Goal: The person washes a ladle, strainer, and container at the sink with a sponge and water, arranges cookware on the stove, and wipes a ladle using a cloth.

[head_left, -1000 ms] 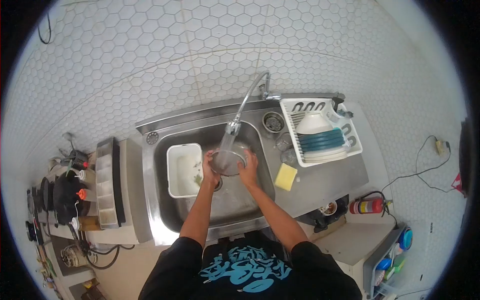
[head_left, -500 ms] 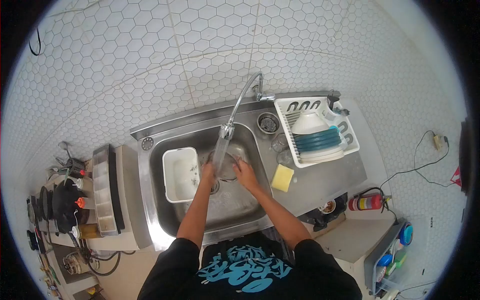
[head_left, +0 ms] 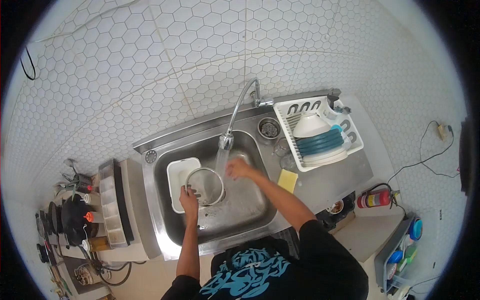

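My left hand (head_left: 189,201) grips the lower left edge of a round, see-through piece with a grey rim (head_left: 222,186), which looks like a glass lid. It is held tilted above the sink (head_left: 240,200) and partly over a white rectangular tub (head_left: 175,192). Water runs from the faucet's spray head (head_left: 226,142) just past the rim's right side. My right hand (head_left: 239,168) is beside the stream, apart from the round piece. Its fingers are somewhat blurred but look parted, with nothing visible in them.
Right of the sink are a yellow sponge (head_left: 287,180), clear glasses (head_left: 287,161) and a metal strainer cup (head_left: 269,128). A white dish rack (head_left: 295,159) holds teal plates, white plates and a bowl. Bottles (head_left: 95,217) and a divided tray (head_left: 114,205) stand at left.
The round piece has moved left and up out of the sink's middle, now in my left hand alone. My right hand has let go and moved beside the water.
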Demonstrator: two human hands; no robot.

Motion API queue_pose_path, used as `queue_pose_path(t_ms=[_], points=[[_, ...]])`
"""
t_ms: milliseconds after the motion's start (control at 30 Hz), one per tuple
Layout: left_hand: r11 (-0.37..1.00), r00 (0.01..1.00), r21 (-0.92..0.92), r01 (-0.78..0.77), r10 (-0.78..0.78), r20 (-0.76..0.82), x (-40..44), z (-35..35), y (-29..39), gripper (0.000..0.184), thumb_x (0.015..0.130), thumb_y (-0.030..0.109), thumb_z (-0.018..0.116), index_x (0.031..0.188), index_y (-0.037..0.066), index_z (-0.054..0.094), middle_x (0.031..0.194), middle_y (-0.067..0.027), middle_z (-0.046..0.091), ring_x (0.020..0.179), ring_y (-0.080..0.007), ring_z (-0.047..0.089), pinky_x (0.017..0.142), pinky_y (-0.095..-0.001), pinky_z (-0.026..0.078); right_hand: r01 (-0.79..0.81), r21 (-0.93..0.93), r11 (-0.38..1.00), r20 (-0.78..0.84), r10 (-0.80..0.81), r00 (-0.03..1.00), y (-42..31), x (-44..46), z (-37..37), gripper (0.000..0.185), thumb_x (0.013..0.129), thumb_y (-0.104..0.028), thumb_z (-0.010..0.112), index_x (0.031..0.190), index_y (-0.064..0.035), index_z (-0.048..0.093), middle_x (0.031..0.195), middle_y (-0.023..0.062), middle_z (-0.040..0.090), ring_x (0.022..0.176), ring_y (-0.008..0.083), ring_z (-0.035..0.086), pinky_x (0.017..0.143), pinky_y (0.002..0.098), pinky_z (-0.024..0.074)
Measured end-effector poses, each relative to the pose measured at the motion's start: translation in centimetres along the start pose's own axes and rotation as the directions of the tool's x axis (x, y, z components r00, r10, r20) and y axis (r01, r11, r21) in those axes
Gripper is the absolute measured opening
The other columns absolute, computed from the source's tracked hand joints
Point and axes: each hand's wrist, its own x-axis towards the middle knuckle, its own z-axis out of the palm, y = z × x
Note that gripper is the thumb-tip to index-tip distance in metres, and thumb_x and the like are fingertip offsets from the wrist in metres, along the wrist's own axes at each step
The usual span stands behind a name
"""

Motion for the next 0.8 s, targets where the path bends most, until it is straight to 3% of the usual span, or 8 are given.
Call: queue_pose_path(t_ms=[67, 100, 233, 367, 500, 633, 767, 800], points=[[0.993, 0.994, 0.092, 0.078, -0.084, 0.066, -1.0, -0.1, 5.5, 0.018, 0.094, 0.013, 0.044, 0.102, -0.001, 0.052, 0.078, -0.0167, 0.063, 0.064, -0.0252, 0.065, 0.051, -0.0346, 0.050, 0.291, -0.261, 0.920, -0.530, -0.389, 0.754, 4.1, 3.9, -5.5, 0.017, 0.084, -0.016, 0.055, 0.090, -0.0037, 0.065, 0.081, 0.0178, 0.065, 0.076, 0.0322, 0.062, 0.071, 0.0394, 0.0486], [0.961, 0.989, 0.251, -0.116, 0.089, 0.117, -1.0, 0.3, 6.3, 0.018, 0.091, 0.011, 0.046, 0.102, -0.002, 0.053, 0.081, -0.0182, 0.062, 0.069, -0.0306, 0.064, 0.057, -0.0387, 0.050, 0.092, -0.372, 0.923, -0.714, -0.349, 0.607, -1.3, 0.9, -8.5, 0.013, 0.084, -0.014, 0.055, 0.090, -0.0052, 0.062, 0.083, 0.0168, 0.063, 0.086, 0.0350, 0.060, 0.072, 0.0425, 0.0472], [0.783, 0.925, 0.502, -0.368, 0.257, 0.279, -1.3, 1.2, 8.8, 0.020, 0.084, 0.002, 0.048, 0.103, 0.000, 0.054, 0.092, -0.0194, 0.060, 0.081, -0.0395, 0.060, 0.069, -0.0485, 0.047, 0.051, -0.533, 0.844, -0.824, -0.532, 0.192, -5.9, 2.4, -19.0, 0.030, 0.092, -0.016, 0.044, 0.120, -0.0056, 0.048, 0.103, 0.0250, 0.056, 0.104, 0.0399, 0.053, 0.084, 0.0496, 0.0431], [0.727, 0.935, 0.604, -0.326, 0.154, 0.319, -2.0, 0.1, 9.6, 0.027, 0.080, -0.004, 0.047, 0.105, 0.002, 0.053, 0.102, -0.0181, 0.060, 0.090, -0.0394, 0.059, 0.076, -0.0483, 0.047, 0.206, -0.685, 0.699, -0.560, -0.686, 0.465, 0.1, 8.6, -27.2, 0.029, 0.094, -0.019, 0.042, 0.119, -0.0063, 0.048, 0.109, 0.0254, 0.056, 0.107, 0.0406, 0.051, 0.086, 0.0500, 0.0429], [0.646, 0.873, 0.588, -0.487, 0.381, 0.304, -3.9, -2.8, 9.7, 0.034, 0.076, -0.008, 0.046, 0.107, 0.002, 0.053, 0.120, -0.0163, 0.055, 0.114, -0.0352, 0.051, 0.093, -0.0417, 0.045, -0.089, -0.665, 0.741, -0.510, -0.364, 0.779, -1.6, 9.2, -28.6, 0.035, 0.095, -0.028, 0.033, 0.117, -0.0077, 0.052, 0.109, 0.0225, 0.059, 0.101, 0.0420, 0.055, 0.084, 0.0509, 0.0449], [0.612, 0.833, 0.572, -0.547, 0.467, 0.297, -5.8, -4.6, 8.6, 0.034, 0.074, -0.011, 0.044, 0.104, 0.001, 0.055, 0.129, -0.0123, 0.052, 0.125, -0.0315, 0.043, 0.103, -0.0416, 0.038, -0.313, -0.867, 0.387, -0.412, -0.203, 0.888, -4.9, 10.1, -30.3, 0.033, 0.091, -0.026, 0.037, 0.113, -0.0083, 0.056, 0.106, 0.0154, 0.063, 0.101, 0.0343, 0.060, 0.083, 0.0496, 0.0471], [0.545, 0.770, 0.556, -0.627, 0.542, 0.337, -7.2, -5.4, 8.3, 0.031, 0.072, -0.010, 0.048, 0.100, 0.000, 0.056, 0.131, -0.0131, 0.051, 0.126, -0.0322, 0.043, 0.104, -0.0464, 0.036, -0.369, -0.828, 0.423, -0.433, -0.063, 0.899, -5.5, 10.1, -29.8, 0.037, 0.092, -0.030, 0.037, 0.115, -0.0064, 0.054, 0.109, 0.0177, 0.062, 0.104, 0.0358, 0.059, 0.084, 0.0479, 0.0473], [0.558, 0.760, 0.525, -0.642, 0.556, 0.337, -7.4, -5.5, 8.1, 0.031, 0.071, -0.010, 0.049, 0.100, 0.000, 0.055, 0.130, -0.0138, 0.051, 0.126, -0.0333, 0.043, 0.104, -0.0475, 0.036, -0.440, -0.626, 0.644, -0.635, -0.094, 0.767, -6.3, 8.4, -27.9, 0.039, 0.092, -0.032, 0.039, 0.115, -0.0036, 0.052, 0.109, 0.0203, 0.061, 0.103, 0.0387, 0.058, 0.083, 0.0485, 0.0468]])
